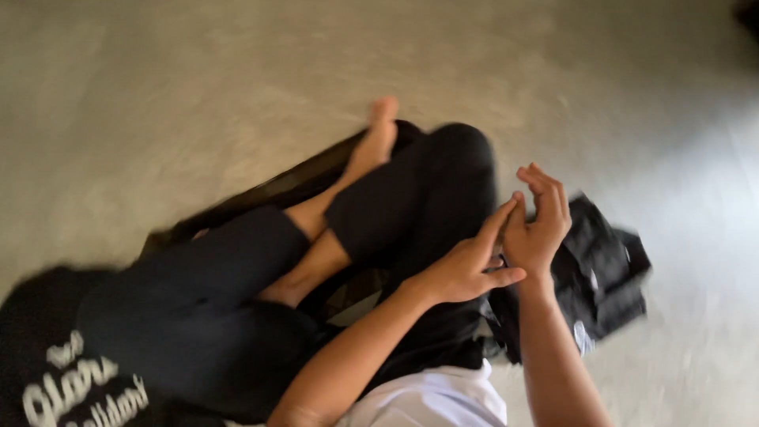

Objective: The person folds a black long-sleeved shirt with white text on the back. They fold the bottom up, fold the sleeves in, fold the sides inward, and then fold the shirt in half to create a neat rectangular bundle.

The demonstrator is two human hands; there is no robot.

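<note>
Above the crossed legs (316, 261), left hand (466, 265) and right hand (539, 225) touching, fingers spread, grasping nothing. Folded black garment (605, 273) on the concrete floor (198, 95) just beside; likely to unfold if snatched carelessly.

One camera on my head looks steeply down, tilted, close over my crossed legs (316, 269), my hands and the floor (158, 95).

Garment (605, 273) on floor (158, 95), right of knee (458, 158)
</note>
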